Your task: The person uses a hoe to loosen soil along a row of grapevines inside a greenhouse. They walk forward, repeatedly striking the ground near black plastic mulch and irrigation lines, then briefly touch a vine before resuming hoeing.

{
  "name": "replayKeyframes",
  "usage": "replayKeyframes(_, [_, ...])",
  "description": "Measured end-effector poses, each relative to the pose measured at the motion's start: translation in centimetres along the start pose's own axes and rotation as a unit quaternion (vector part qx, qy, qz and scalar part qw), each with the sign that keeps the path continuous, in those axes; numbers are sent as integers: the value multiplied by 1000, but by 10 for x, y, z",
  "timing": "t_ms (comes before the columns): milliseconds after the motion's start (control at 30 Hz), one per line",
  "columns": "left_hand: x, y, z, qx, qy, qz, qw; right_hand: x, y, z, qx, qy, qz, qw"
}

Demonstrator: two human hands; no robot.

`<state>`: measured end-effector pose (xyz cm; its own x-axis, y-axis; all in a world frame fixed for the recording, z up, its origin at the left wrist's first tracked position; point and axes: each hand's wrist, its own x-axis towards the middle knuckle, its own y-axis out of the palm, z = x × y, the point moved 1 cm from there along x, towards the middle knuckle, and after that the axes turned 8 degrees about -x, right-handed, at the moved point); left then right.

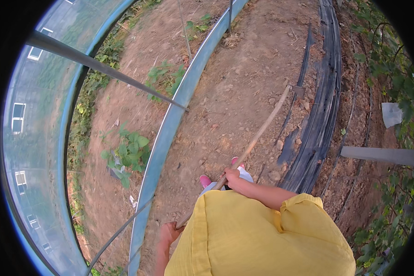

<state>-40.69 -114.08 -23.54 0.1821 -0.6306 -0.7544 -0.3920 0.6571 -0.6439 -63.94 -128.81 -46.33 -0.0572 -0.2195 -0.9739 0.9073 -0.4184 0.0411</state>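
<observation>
A long-handled hoe reaches from my body out to the upper right, its wooden handle (258, 134) slanting across the soil. My left hand (170, 232) is closed around the rear end of the handle, low and left of my yellow shirt (248, 238). Farther along, my right hand (232, 176) grips the shaft in front of my waist. The dark hoe blade (298, 91) rests at the soil beside a thin strip of black plastic film (306, 58). Just beyond my right hand show my pink shoes (205, 180).
Black plastic mulch film (326, 100) runs along the right, beside drip lines (356, 82) and leafy vines (400, 69). On the left a blue sheet edging (172, 117) curves past a metal pole (124, 77) and green plants (132, 148). A grey post (379, 156) juts in at right.
</observation>
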Motion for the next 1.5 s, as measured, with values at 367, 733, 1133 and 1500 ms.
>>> replayKeyframes(367, [3,-5,-28,57,-42,-26,997,82,0,-25,68,70,39,994])
replayKeyframes(733, [58,27,49,97,92,-133,982,13,-1,7,115,13,-11,993])
replayKeyframes(1133, [21,-155,117,-39,2,43,998,-63,48,-54,86,51,172,980])
replayKeyframes(1500, [13,-152,39,105,126,17,986,31,21,-72,267,57,99,957])
